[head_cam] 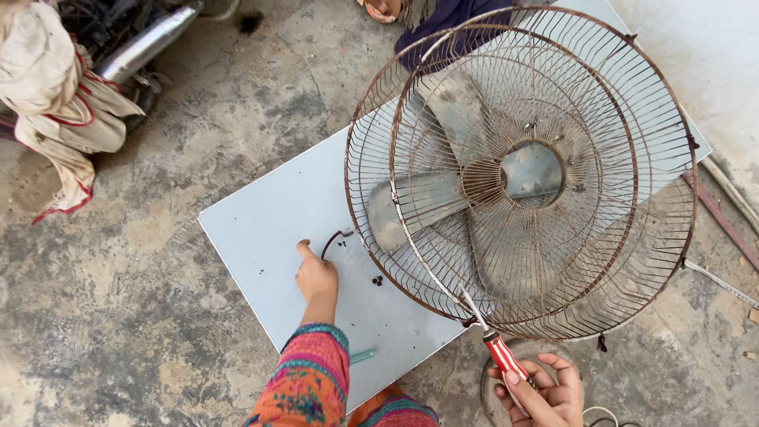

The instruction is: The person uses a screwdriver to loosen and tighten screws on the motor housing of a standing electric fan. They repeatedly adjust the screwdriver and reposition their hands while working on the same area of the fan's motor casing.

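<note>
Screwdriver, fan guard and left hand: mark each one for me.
screwdriver (504, 356), head view, on its red-and-white striped handle.
fan guard (632, 103), head view, on the rusty wire grille, upper right.
left hand (315, 277), head view, on the back of the hand.

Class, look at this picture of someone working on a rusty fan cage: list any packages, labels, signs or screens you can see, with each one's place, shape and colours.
None in view: the pale blue-grey board, the rusty wire fan cage and the red-and-white-handled screwdriver in the right hand show no label, and no package, sign or screen shows.
</note>
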